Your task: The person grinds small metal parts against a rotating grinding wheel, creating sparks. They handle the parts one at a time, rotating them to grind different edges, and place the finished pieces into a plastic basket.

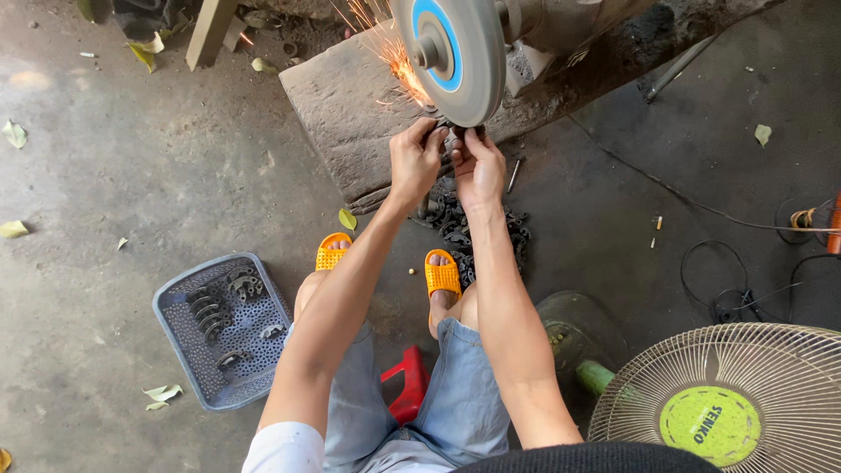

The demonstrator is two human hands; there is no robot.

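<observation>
Both hands, left hand (414, 160) and right hand (479, 168), grip a small dark metal part (450, 137) with closed fingers, pressing it against the grinding wheel (455, 54) just above them; sparks (392, 54) fly left.

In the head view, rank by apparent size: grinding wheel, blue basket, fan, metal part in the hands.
1. Fan, though cut off and nearest the camera.
2. Blue basket.
3. Grinding wheel.
4. Metal part, mostly hidden by both hands.
</observation>
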